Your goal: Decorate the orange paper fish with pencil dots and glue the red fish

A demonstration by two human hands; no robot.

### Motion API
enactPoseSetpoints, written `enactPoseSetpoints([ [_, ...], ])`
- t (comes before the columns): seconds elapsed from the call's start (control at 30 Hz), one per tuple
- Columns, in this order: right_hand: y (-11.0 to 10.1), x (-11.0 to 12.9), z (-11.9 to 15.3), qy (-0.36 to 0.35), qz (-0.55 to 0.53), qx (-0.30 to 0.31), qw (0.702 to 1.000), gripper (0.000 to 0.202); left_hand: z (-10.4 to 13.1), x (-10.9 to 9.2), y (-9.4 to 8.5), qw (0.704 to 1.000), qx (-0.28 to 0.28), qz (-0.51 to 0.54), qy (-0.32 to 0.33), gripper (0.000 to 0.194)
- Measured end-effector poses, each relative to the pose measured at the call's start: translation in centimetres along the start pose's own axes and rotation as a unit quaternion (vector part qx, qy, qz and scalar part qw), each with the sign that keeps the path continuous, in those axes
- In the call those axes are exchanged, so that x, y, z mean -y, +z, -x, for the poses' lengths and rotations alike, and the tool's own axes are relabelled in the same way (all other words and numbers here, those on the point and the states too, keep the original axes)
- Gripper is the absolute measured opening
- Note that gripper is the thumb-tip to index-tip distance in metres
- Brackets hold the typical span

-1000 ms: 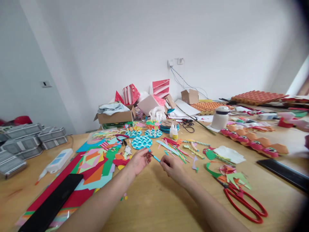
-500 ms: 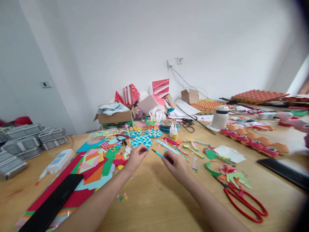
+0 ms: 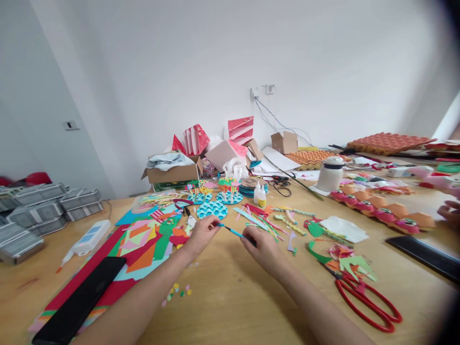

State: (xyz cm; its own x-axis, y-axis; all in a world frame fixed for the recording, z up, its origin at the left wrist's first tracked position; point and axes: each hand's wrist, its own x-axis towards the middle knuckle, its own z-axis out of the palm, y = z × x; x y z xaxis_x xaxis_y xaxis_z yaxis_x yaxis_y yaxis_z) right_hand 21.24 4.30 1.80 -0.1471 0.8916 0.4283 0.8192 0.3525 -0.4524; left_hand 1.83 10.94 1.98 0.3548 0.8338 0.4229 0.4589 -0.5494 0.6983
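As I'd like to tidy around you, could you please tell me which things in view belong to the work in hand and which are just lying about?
Seemingly in use:
slim blue black-tipped tool, right fingers
small blue piece, left fingers

Probably just lying about:
white lidded jar
brown cardboard box

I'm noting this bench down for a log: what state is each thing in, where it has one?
left hand: pinching a small blue piece
right hand: closed on the blue pen-like tool
white jar: upright, lid on
white bottles: upright
large cardboard box: open, cloth on top
small cardboard box: flaps open
black phone: flat, dark
scissors: lying down, blade tips hidden
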Motion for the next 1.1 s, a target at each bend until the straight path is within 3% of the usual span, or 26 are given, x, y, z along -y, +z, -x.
enactPoseSetpoints([
  [0.3, 0.0, 0.0, 0.0, -0.005, 0.023, 0.030, 0.999, 0.016, 0.1, 0.0, -1.0, 0.991, 0.063, -0.096, 0.063, 0.009],
  [0.57, 0.1, 0.1, 0.0, -0.029, 0.007, 0.074, 0.997, 0.014, 0.1, -0.9, -1.5, 0.961, 0.179, -0.173, 0.121, 0.012],
  [0.87, 2.2, -1.1, -0.1, 0.012, -0.039, 0.077, 0.996, 0.012, -0.4, -0.5, -1.2, 0.934, 0.232, -0.225, 0.152, 0.015],
  [1.03, 2.9, -1.5, -0.3, 0.046, -0.041, 0.075, 0.995, 0.013, -3.3, -1.0, -1.9, 0.913, 0.284, -0.244, 0.162, 0.008],
  [1.1, 3.0, -1.1, -0.2, 0.057, -0.037, 0.075, 0.995, 0.014, -5.7, -1.4, -2.2, 0.907, 0.293, -0.253, 0.166, 0.021],
])
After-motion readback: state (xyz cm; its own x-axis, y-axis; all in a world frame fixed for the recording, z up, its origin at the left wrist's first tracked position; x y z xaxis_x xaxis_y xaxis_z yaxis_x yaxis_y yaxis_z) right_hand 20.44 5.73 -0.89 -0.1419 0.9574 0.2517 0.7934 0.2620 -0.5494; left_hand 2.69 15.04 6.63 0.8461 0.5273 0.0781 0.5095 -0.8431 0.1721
